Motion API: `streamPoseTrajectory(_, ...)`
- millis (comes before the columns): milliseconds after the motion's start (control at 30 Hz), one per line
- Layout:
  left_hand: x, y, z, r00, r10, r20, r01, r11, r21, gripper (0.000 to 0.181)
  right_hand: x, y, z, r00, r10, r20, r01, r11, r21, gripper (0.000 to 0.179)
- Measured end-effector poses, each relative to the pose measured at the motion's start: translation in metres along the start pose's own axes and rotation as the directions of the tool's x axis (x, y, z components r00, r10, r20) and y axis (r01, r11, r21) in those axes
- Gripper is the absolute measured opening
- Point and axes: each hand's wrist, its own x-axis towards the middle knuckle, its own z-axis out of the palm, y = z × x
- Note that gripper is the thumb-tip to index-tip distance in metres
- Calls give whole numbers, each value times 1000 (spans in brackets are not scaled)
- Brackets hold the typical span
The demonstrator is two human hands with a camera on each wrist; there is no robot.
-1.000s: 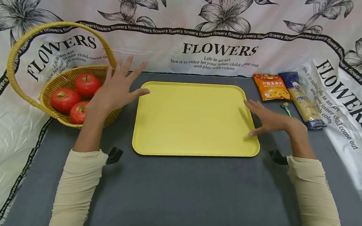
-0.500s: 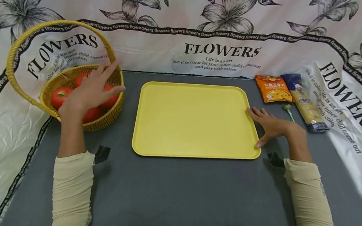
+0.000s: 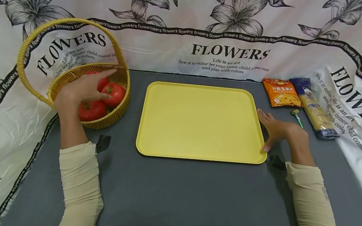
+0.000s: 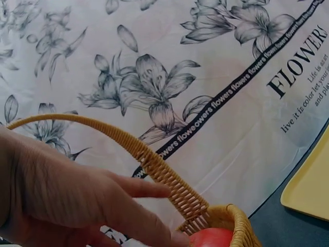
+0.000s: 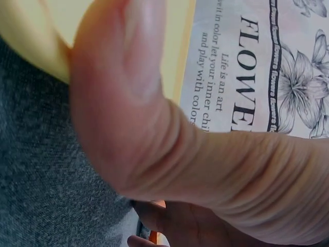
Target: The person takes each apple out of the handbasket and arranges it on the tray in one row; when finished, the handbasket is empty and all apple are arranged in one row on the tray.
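Firstly, basket: a round, woven yellow basket with a tall hooped handle stands at the left of the grey table.
Red fruits: I make out three red fruits inside the basket, at the front, right and back; more may be hidden. Apples or tomatoes, I cannot tell.
Left hand: the left hand is over the basket, index finger straight, thumb spread away from it and close to the fruit. I cannot tell whether they touch; the other fingers are out of my sight.
Right hand: fingers spread, the right hand rests at the right edge of the yellow tray; its thumb appears to touch the rim near the closest corner.
Fruit handling: I judge each one firm, moderately light, smooth enough to slip and easily bruised. I would cup it round its widest part, thumb opposite fingers, squeezing gently.
Tray handling: it looks thin, stiff and light, so probably easy to slide; I would hold it by the raised rim.
Far right: an orange snack packet and a long blue-and-yellow packet lie side by side, with a small green-stemmed item just beside them.
Backdrop: a white cloth printed with flowers.
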Motion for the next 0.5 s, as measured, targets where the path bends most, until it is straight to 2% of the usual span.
streamPoseTrajectory(100,4,-3,2,1000,-11,24,10,999,50,88,1,1,2,1000,-9,0,9,1000,11,165)
streamPoseTrajectory(233,8,-5,10,998,-40,55,37,998,57,87,0,0,5,1000,-6,-6,6,1000,31,166)
streamPoseTrajectory(367,15,-2,17,998,-52,45,50,998,44,86,0,-1,5,1000,-12,-16,13,1000,18,166)
streamPoseTrajectory(500,23,2,19,997,-72,26,70,996,46,86,0,-1,2,1000,-24,-18,24,999,26,166)
